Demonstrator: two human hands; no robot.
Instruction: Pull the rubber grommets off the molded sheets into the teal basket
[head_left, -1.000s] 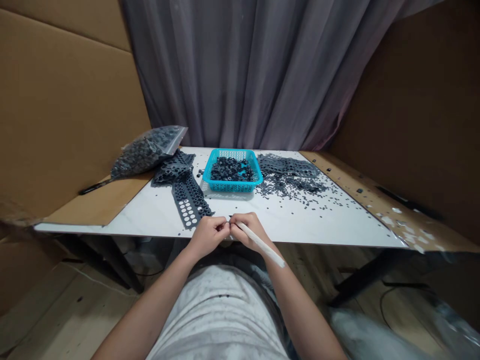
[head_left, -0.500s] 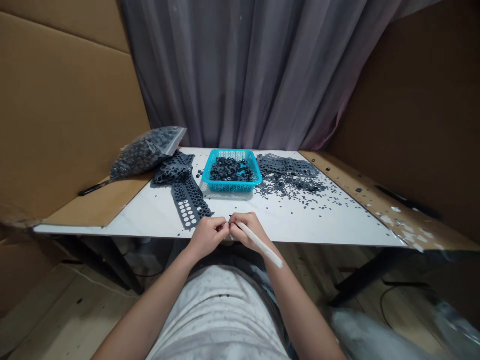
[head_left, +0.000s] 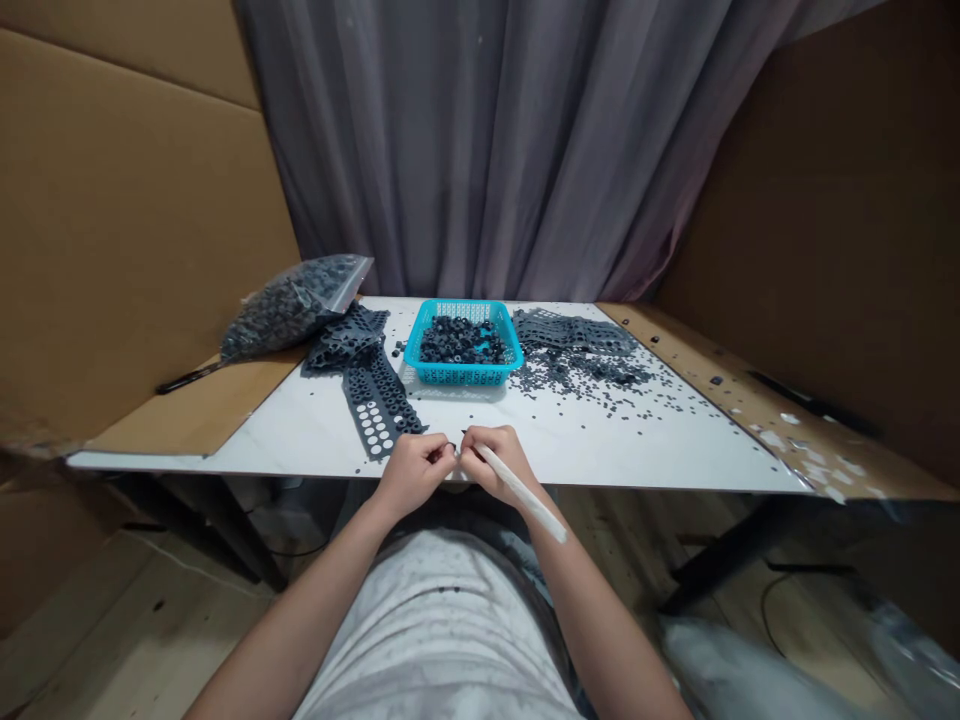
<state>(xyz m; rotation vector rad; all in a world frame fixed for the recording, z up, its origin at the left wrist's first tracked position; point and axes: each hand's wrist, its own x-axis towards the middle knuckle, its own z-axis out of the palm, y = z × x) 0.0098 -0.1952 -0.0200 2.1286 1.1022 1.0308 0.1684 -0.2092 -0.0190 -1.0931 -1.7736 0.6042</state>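
Observation:
My left hand (head_left: 416, 468) is closed in a pinch at the near edge of the table, with a small black piece (head_left: 452, 447) at its fingertips. Right beside it, my right hand (head_left: 495, 462) is closed around a slim tool with a long white handle (head_left: 521, 492). The handle lies back over the wrist, and a small dark tip shows at the fingers. A dark perforated sheet (head_left: 375, 395) of ring-shaped pieces lies just beyond my left hand, several of its holes showing white. The exact shape of the pinched piece is too small to make out.
A turquoise basket (head_left: 463, 375) with many small black rings stands mid-table. Behind the sheet, a filled zip bag (head_left: 289, 305) rests at the left. More perforated sheets (head_left: 574, 330) and scattered black bits (head_left: 592, 375) lie right. Cardboard walls (head_left: 135, 220) flank the table.
A narrow gap has opened between my fingertips, which touched or nearly touched before. The black piece now shows more clearly at my left fingers. Everything else has stayed in place.

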